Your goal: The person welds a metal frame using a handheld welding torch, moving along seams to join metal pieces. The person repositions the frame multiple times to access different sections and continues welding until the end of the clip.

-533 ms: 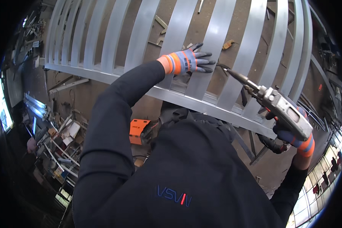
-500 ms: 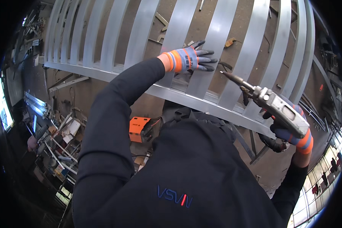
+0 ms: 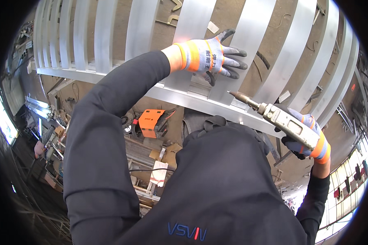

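A large silver metal frame carries several parallel flat slats joined to a long near rail (image 3: pixel 184 100). My left hand (image 3: pixel 210 57), in a grey and orange glove with dark fingertips, lies with fingers spread across one slat (image 3: pixel 249 30). In my right hand (image 3: pixel 304 132), gloved alike, is a pale welding gun (image 3: pixel 290 124) with a long tapered nozzle. Its tip points left, over the near end of that same slat, close to the rail; whether it touches cannot be made out. The gun's body hides part of my right fingers.
Beyond the slats, clamps (image 3: pixel 167 21) and scraps lie on the brown floor. Below the rail stands an orange box-shaped item (image 3: pixel 151 122), with a dark cable (image 3: pixel 151 169) and boards nearby. Metal bars and clutter fill the left side; more bars (image 3: pixel 344 119) lie at the right.
The gun's nozzle has shifted left and nearer to the rail, from the gap onto the slat's near end. My left hand stays spread on the slat. The whole view has shifted somewhat.
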`<state>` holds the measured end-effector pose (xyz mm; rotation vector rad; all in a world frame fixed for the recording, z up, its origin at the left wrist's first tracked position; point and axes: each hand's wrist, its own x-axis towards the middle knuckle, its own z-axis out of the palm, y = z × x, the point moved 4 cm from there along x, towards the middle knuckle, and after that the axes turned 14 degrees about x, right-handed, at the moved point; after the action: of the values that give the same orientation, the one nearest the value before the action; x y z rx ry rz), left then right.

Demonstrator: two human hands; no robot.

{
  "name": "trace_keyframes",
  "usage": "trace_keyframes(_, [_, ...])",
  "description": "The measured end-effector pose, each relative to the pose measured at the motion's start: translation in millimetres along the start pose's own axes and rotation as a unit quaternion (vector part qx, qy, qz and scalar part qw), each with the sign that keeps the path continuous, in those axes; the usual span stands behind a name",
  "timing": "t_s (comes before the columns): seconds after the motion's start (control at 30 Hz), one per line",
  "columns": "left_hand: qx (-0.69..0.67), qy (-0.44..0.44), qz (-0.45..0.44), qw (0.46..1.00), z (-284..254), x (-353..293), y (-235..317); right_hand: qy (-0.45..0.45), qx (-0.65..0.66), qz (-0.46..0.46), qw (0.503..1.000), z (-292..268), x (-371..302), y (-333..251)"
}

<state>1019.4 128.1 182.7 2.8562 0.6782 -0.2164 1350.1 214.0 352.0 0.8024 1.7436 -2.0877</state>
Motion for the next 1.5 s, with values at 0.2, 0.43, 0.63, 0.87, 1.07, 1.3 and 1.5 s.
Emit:
trace_keyframes(0.2, [0.008,0.009,-0.013,1.0,10,0,-1,0.004,0.002,0.005,1.0,13,34,18])
trace_keyframes(0.43, [-0.011,0.034,-0.018,0.999,16,2,-1,-0.069,-0.005,-0.04,0.997,23,59,35])
trace_keyframes(0.63, [0.011,0.049,-0.026,0.998,20,1,2,-0.054,0.007,-0.1,0.993,30,64,46])
trace_keyframes(0.87, [0.004,0.033,-0.045,0.998,22,2,3,-0.049,0.03,-0.036,0.998,36,64,50])
trace_keyframes(1.07, [-0.058,0.03,-0.062,0.996,18,0,3,-0.045,0.023,-0.006,0.999,38,65,47])
trace_keyframes(1.3, [-0.073,0.067,-0.063,0.993,21,-1,5,-0.052,0.007,-0.053,0.997,39,68,39])
trace_keyframes(1.5, [-0.078,0.06,-0.062,0.993,19,-1,5,-0.066,-0.008,-0.04,0.997,36,65,40])
